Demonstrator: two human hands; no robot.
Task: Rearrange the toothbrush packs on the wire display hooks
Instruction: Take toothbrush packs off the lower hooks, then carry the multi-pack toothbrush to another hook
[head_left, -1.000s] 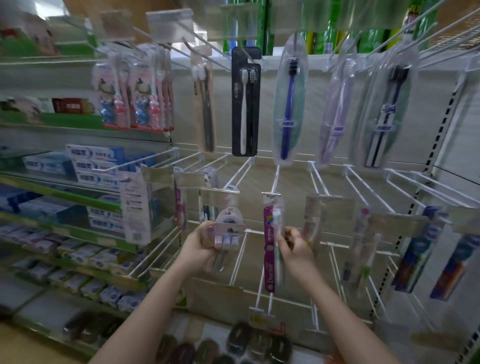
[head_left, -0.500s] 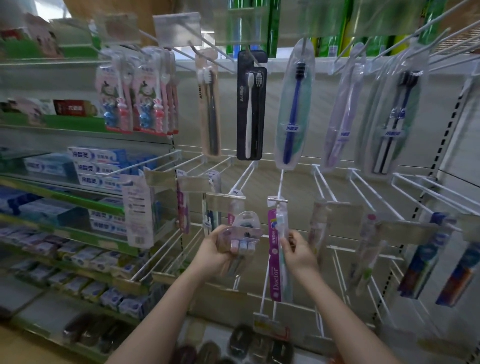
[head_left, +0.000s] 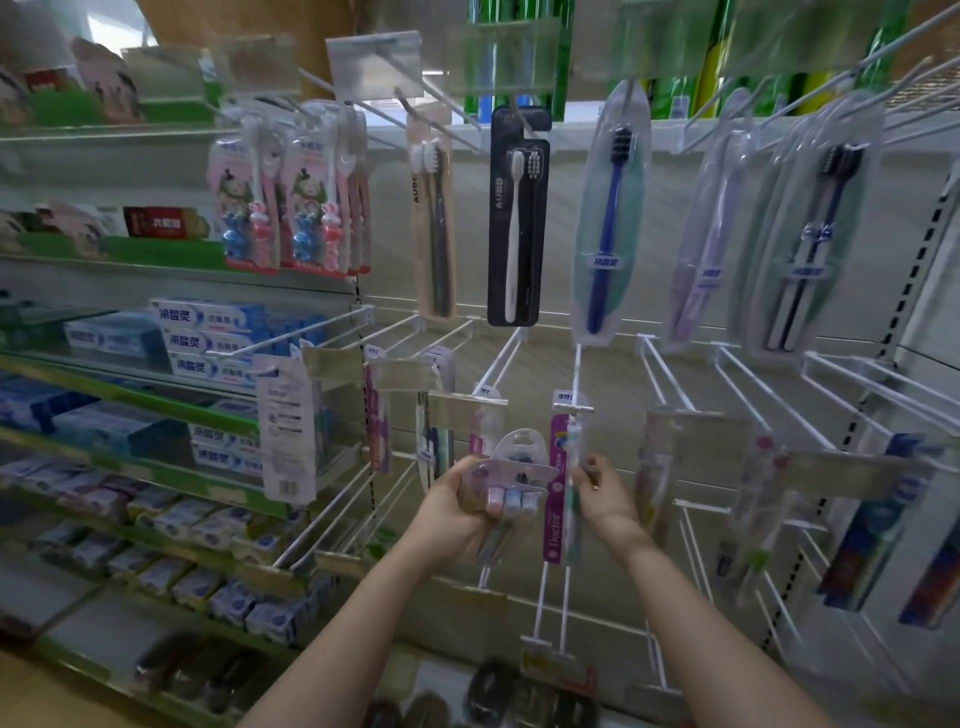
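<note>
- The left hand (head_left: 457, 512) has its fingers curled around a clear blister multipack of pastel-capped toothbrushes (head_left: 506, 493), held off any hook, just left of the hanging pack.
- Keep this grip firm and the multipack clear, so it does not knock the neighbouring pack.
- Between both hands, a tall magenta "Doctor" toothbrush pack (head_left: 558, 488) hangs from a white wire display hook (head_left: 574, 384), just below the hook's tip.
- The right hand (head_left: 602, 493) pinches this pack's right edge, fingers closed on it.
- Judged best: steady the pack square, slide it along the wire without twisting the hang hole.
</note>
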